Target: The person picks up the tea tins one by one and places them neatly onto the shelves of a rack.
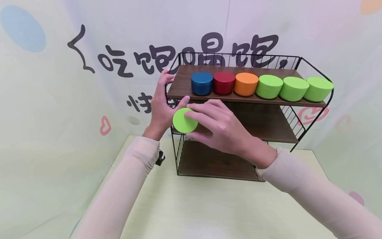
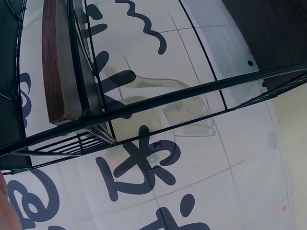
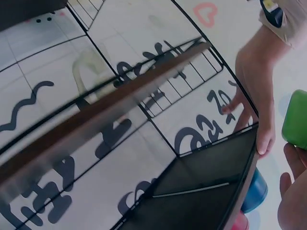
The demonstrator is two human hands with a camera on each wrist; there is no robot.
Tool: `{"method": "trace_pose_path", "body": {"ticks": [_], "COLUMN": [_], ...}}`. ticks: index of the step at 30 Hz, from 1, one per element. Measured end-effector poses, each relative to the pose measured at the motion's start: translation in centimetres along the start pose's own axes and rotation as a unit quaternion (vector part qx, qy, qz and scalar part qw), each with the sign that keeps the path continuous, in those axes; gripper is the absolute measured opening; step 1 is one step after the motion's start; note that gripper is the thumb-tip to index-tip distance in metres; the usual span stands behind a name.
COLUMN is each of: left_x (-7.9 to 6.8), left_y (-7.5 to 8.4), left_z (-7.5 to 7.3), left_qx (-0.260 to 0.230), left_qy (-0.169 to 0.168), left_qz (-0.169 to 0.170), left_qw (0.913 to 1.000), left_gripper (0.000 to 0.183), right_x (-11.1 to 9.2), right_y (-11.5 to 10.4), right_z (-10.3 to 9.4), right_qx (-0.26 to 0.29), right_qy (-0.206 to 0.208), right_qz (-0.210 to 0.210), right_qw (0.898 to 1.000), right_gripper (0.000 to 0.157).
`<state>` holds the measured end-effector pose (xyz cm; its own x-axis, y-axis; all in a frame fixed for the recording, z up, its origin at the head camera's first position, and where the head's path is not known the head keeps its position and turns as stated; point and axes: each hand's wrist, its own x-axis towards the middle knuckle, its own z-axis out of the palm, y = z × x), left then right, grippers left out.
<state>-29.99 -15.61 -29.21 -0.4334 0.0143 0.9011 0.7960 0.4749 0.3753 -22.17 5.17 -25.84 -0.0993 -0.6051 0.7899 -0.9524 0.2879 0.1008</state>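
Note:
My right hand [image 1: 223, 127] pinches a round lime-green tin [image 1: 182, 123] in front of the rack's left side, its flat circular face toward the head camera. My left hand [image 1: 161, 108] grips the left end of the top board of a black wire shelf rack [image 1: 235, 98], thumb at the front edge and fingers outside the side frame. The right wrist view also shows the left hand [image 3: 256, 91] at the board's corner and the green tin [image 3: 296, 120] at the right edge. Only a sliver of the left hand [image 2: 7, 211] appears in the left wrist view.
Along the top board stand a blue tin [image 1: 202, 84], a red tin [image 1: 224, 83], an orange tin [image 1: 246, 85] and three green tins [image 1: 269, 87]. Below are a middle board [image 1: 262, 122] and a bottom board [image 1: 221, 162]. The rack stands on a pale table [image 1: 194, 205] before a printed curtain.

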Motion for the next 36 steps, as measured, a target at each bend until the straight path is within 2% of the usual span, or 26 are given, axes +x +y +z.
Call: {"method": "trace_pose_path", "body": {"ticks": [6,11,14,20,27,36], "left_x": [0.0,0.1,0.0,0.0,0.1,0.1], "left_y": [0.4,1.3,0.9,-0.3,-0.4,-0.5], "left_z": [-0.1,-0.2,-0.1,0.0,0.1,0.1], "left_qx": [-0.005,-0.012,-0.005,0.008,0.007,-0.002], "left_qy": [0.006,0.019,0.023,0.016,0.010,0.012], "left_qz": [0.000,0.008,0.006,0.007,0.011,0.020], "left_qw": [1.0000,0.9997,0.9997,0.9998,0.9999,0.9997], "left_gripper": [0.061,0.057,0.061,0.082,0.071,0.071], "right_x": [1.7,3.3,3.9,4.7,5.4,6.2], "right_y": [0.6,1.2,1.5,2.3,2.8,3.1], "right_z": [-0.3,-0.4,-0.4,-0.2,0.3,0.5], "right_qx": [-0.007,-0.021,-0.032,-0.038,-0.040,-0.044], "right_qy": [0.026,0.041,0.040,0.040,0.038,0.005], "right_qz": [-0.008,0.012,0.029,0.069,0.107,0.156], "right_qw": [1.000,0.999,0.998,0.996,0.993,0.987], "right_gripper": [0.054,0.051,0.049,0.049,0.046,0.045]}}
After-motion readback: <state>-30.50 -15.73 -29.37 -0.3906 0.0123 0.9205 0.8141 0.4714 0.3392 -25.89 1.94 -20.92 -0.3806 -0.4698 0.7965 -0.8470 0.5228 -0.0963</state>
